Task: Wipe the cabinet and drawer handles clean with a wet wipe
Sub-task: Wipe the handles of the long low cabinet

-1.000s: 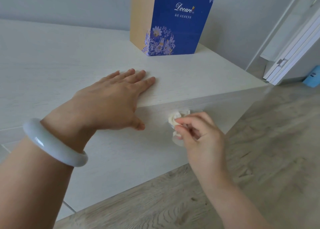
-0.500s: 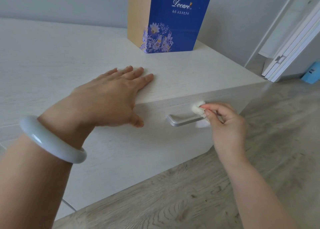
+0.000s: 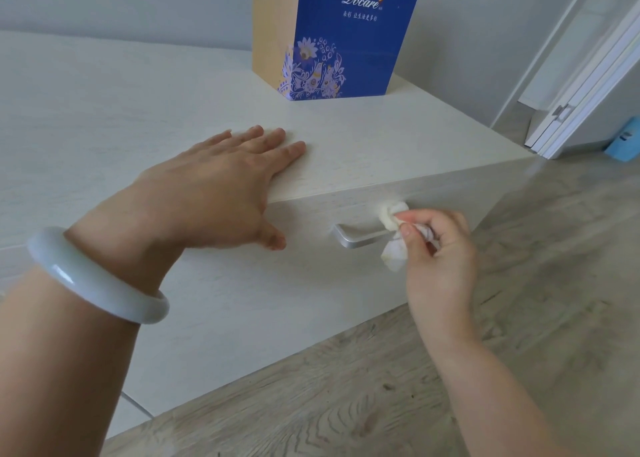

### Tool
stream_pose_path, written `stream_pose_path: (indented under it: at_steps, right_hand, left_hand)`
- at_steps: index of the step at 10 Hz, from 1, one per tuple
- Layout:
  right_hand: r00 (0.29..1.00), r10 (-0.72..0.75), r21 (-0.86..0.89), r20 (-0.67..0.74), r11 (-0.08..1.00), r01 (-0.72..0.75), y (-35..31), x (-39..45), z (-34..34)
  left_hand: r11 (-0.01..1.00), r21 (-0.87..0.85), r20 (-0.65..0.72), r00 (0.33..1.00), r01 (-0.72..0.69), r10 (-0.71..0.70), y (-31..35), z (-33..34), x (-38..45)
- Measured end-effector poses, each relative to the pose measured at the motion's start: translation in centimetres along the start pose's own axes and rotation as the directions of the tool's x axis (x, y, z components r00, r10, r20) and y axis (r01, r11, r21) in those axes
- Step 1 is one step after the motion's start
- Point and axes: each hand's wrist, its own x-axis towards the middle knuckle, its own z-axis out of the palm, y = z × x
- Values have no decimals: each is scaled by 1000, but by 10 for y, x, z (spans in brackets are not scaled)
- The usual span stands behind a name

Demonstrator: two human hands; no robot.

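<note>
Here the right hand (image 3: 440,249) pinches a crumpled white wet wipe (image 3: 391,230) against the right end of the brushed-metal drawer handle (image 3: 356,237); the left hand (image 3: 214,193) lies flat, fingers straight, on the pale cabinet top (image 3: 104,110).

Soft, even daylight is filling the room, bright without being harsh. Only faint shadows are lying under the left hand (image 3: 207,193) and below the drawer handle (image 3: 360,237). No glare is showing on the pale cabinet top (image 3: 104,103). The wide lens is bending straight lines near the door frame (image 3: 588,69), and the near forearm is looking slightly soft.
</note>
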Motion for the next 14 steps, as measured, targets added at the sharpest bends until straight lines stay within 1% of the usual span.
stream_pose_path:
  at_steps: [1,2,3,4,5,6,7,8,9,10,11,12,13,14]
  right_hand:
    - [990,-123,-2,75,992,124,-16,-28,16]
    - [989,-132,11,71,991,132,-9,-21,12]
    - [996,44,44,-78,998,-41,10,3,-3]
    - [998,33,68,-55,997,-29,2,-10,6]
    - [998,-52,62,40,997,50,-10,-27,13]
    - [997,45,85,-63,996,-40,5,-6,3]
    - [994,77,103,-81,992,-69,3,-6,4]
    - [996,-54,92,77,995,47,-15,-28,14]
    - [995,-73,79,75,995,67,-5,-15,3]
    - [997,54,94,-55,994,-49,5,-1,-6]
    - [999,-20,92,35,996,16,-9,-20,11]
    - [987,-95,124,129,989,79,-15,-25,11]
    - [999,47,124,-18,991,-45,5,-1,-8]
    - [993,92,150,-75,986,-80,7,-3,-5]
  left_hand:
    - [1000,4,1,1000,1,-1,0,0,0]
    - [1000,-1,4,1000,4,-4,2,-1,0]
    - [1000,-8,9,1000,6,-6,3,-2,-1]
    - [1000,-4,13,1000,9,-9,3,-2,-1]
    - [1000,-2,15,1000,9,-9,2,-2,-1]
    - [1000,-4,14,1000,6,-6,3,-2,-1]
    - [1000,-10,20,1000,14,-13,4,-3,-1]
    - [1000,-11,18,1000,13,-13,3,-3,-2]
    - [1000,-11,15,1000,8,-7,4,-3,-2]
    - [1000,-6,9,1000,6,-6,4,-3,-2]
    - [1000,-3,6,1000,8,-8,4,-3,-1]
    - [1000,-5,7,1000,6,-6,4,-2,-2]
    - [1000,-7,5,1000,6,-6,4,-2,-1]
    - [1000,5,-2,1000,5,-5,2,-1,-1]
